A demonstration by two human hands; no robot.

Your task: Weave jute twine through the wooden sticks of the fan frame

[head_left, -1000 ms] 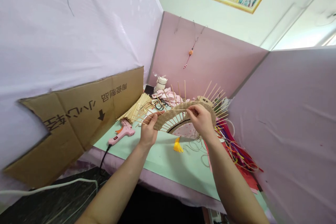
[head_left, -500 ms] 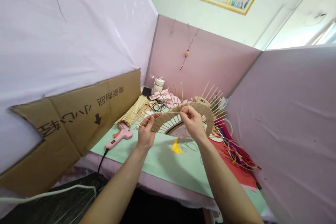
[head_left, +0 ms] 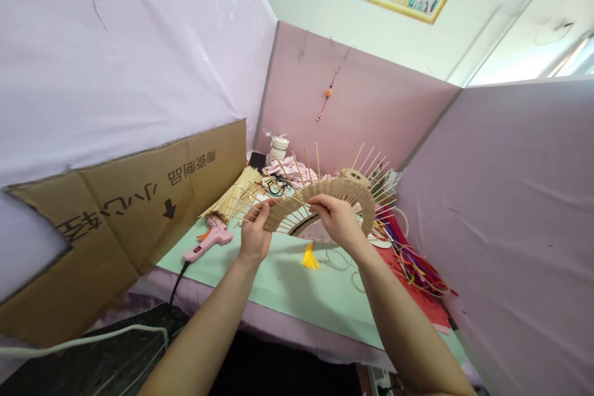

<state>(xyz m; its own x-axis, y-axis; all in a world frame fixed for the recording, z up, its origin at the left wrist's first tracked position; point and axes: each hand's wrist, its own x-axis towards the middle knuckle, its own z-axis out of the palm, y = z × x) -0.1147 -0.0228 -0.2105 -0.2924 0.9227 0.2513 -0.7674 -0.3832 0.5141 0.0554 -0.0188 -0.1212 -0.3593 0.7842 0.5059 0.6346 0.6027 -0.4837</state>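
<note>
A half-woven fan-shaped piece [head_left: 357, 195], a curved band of tan cord woven over radiating bamboo sticks, is held up above the mint-green mat [head_left: 297, 284]. My left hand [head_left: 254, 236] grips its left end, thumb on the woven band. My right hand [head_left: 338, 220] pinches the cord at the middle of the band. Bare stick ends fan out above and to the right of the hands.
A pink glue gun [head_left: 207, 240] with a black cord lies left on the mat, beside a bundle of bamboo sticks [head_left: 232, 196]. A yellow tassel [head_left: 309, 257] lies below the fan. Coloured cords [head_left: 413, 263] pile at right. A cardboard sheet [head_left: 116, 216] leans at left.
Both hands and the woven piece have shifted slightly left and up in view, partly from the camera moving. My right hand has slid a little left along the band.
</note>
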